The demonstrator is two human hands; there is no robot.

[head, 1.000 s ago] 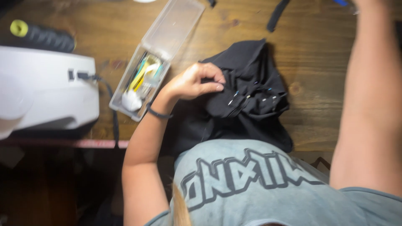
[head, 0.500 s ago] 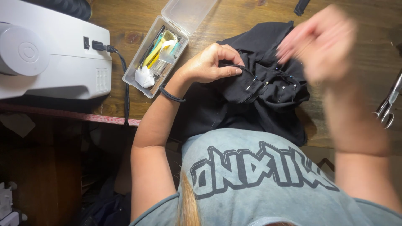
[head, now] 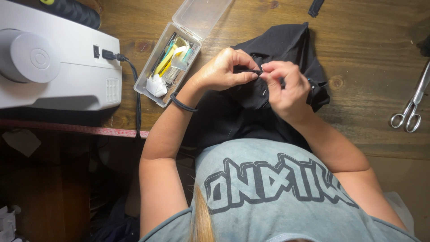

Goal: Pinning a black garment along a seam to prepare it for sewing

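Note:
A piece of black fabric (head: 286, 45) lies bunched on the wooden table (head: 367, 54), with pins stuck in it. My left hand (head: 221, 71) pinches a fold of the fabric between thumb and fingers. My right hand (head: 286, 89) meets it from the right, fingertips closed on the same fold. A black band sits on my left wrist. Whether my right fingers also hold a pin is too small to tell.
A white sewing machine (head: 49, 62) with a plugged black cable stands at the left. An open clear plastic box (head: 172, 62) of sewing notions lies beside it. Metal scissors (head: 414, 101) rest at the right edge. A measuring tape runs along the table's front edge.
My right hand came down from the upper right and now grips the fabric next to my left hand. The view shifted so the sewing machine shows more.

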